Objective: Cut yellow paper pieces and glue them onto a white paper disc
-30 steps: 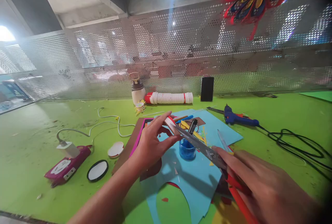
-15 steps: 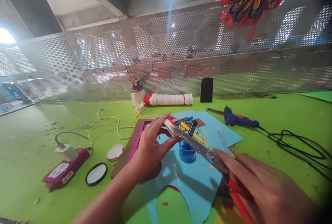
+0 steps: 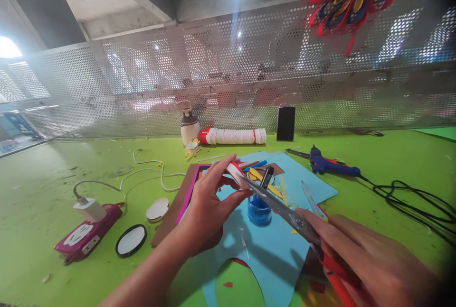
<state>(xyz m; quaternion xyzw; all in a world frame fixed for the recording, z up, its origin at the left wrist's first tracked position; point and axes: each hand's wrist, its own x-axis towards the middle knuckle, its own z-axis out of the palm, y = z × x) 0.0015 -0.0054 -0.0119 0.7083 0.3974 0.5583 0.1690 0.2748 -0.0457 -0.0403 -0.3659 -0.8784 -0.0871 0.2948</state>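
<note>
Between the thumb and fingers of my left hand [image 3: 210, 193] is a small round white piece with a red edge [image 3: 235, 172], held tilted above the sheets. My right hand [image 3: 370, 250] grips red-handled scissors [image 3: 285, 212]; their blades point up and left, and the tips meet the edge of the white piece. I cannot tell how far the blades are apart. Behind and below the blades stands a blue jar [image 3: 259, 209] with a black marker [image 3: 267, 176] leaning at it. Light blue sheets [image 3: 235, 231] with a round cutout lie beneath my hands.
At left are a purple power strip [image 3: 89, 233] with a white charger, a black-rimmed white disc [image 3: 131, 240] and another white disc [image 3: 157, 209]. A blue glue gun [image 3: 333, 164] trails black cable at right. A bottle [image 3: 189, 126], white ribbed tube [image 3: 233, 136] and dark tablet [image 3: 286, 123] stand behind.
The view has shifted slightly. Both hands keep their holds, and the scissors stay at the white piece's edge with hardly any movement.
</note>
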